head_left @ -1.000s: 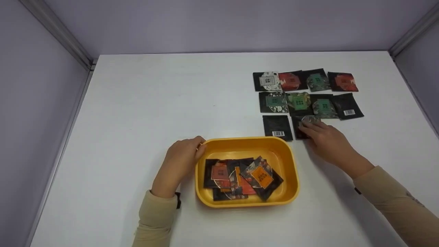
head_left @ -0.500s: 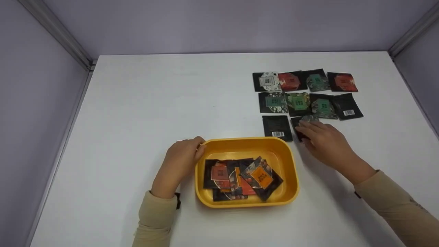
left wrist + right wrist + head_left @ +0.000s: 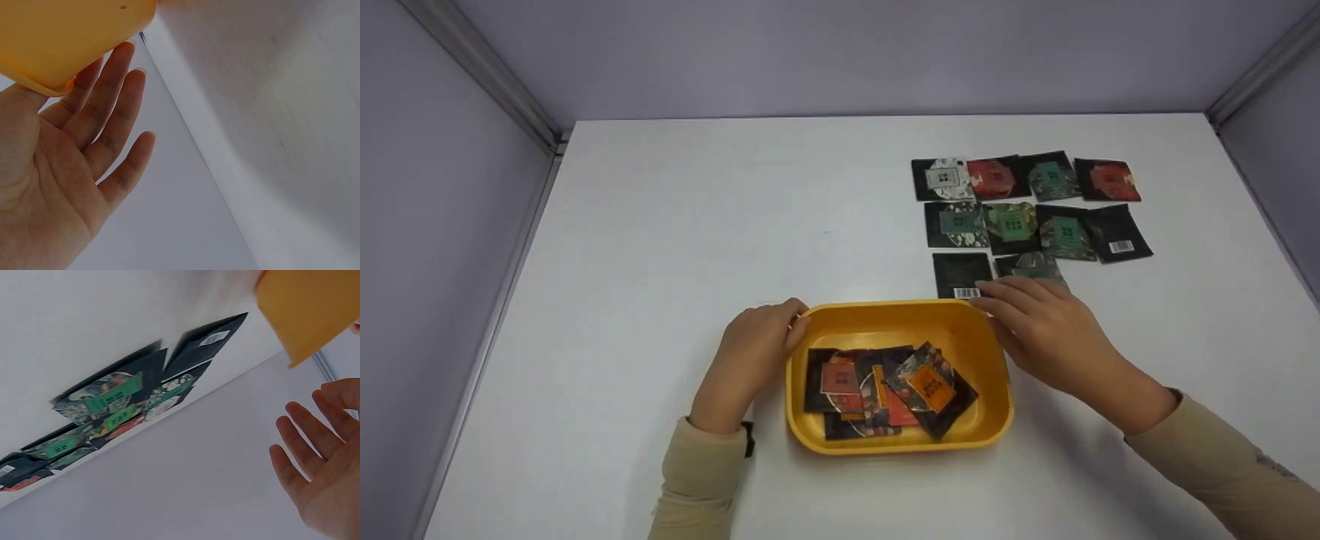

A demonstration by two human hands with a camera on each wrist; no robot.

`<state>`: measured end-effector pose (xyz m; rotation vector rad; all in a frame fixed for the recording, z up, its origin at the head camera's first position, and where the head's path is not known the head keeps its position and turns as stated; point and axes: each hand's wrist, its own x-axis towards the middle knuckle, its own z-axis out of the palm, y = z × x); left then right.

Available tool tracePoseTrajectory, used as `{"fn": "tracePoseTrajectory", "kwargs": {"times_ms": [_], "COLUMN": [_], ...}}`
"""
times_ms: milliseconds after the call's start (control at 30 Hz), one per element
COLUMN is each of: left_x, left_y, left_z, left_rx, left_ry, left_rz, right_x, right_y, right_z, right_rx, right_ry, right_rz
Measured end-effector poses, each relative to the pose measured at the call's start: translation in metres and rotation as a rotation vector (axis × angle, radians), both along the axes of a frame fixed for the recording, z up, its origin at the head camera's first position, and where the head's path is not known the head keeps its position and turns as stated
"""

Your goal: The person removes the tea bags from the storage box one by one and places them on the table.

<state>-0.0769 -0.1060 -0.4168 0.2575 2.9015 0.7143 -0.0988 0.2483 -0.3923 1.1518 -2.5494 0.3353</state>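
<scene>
Head view: ten flat sachets (image 3: 1011, 227) lie in rows on the bench (image 3: 697, 217), others seemingly remain in the yellow tray (image 3: 885, 306), left grip (image 3: 754, 349) pinching its rim, right grip (image 3: 1054, 330) relaxed, empty.

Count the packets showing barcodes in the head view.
2: a packet at the middle row's right end; another packet at the front row's left, partly hidden by the yellow tray. Piled packets inside may hide others.

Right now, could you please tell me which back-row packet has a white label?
The row's leftmost packet; the other three are labelled red or green.
</scene>
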Motion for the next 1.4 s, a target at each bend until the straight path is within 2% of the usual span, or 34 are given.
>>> {"fn": "tracePoseTrajectory", "kwargs": {"times_ms": [200,533,633,833,1067,1233,1400], "left_x": [0.000,0.001,0.001,0.000,0.001,0.001,0.001], "left_y": [0.001,0.000,0.000,0.001,0.001,0.001,0.000], "left_z": [0.000,-0.001,-0.002,-0.002,0.000,0.000,0.000], "left_rx": [-0.003,0.010,0.010,0.011,0.009,0.008,0.003], "left_ry": [-0.014,0.014,-0.004,-0.022,-0.025,-0.029,-0.011], "left_rz": [0.012,-0.005,0.001,0.008,0.009,0.011,0.004], "right_x": [0.011,0.024,0.027,0.027,0.026,0.028,0.028], "right_y": [-0.015,-0.032,-0.036,-0.044,-0.052,-0.058,-0.063], "right_z": [0.008,0.012,0.012,0.014,0.010,0.005,0.001], "right_rx": [0.020,0.153,0.208,0.387,0.498,0.571,0.688], "right_ry": [0.048,0.020,0.015,-0.018,-0.132,-0.208,-0.177], "right_rz": [0.127,0.268,0.316,0.409,0.446,0.426,0.411]}}
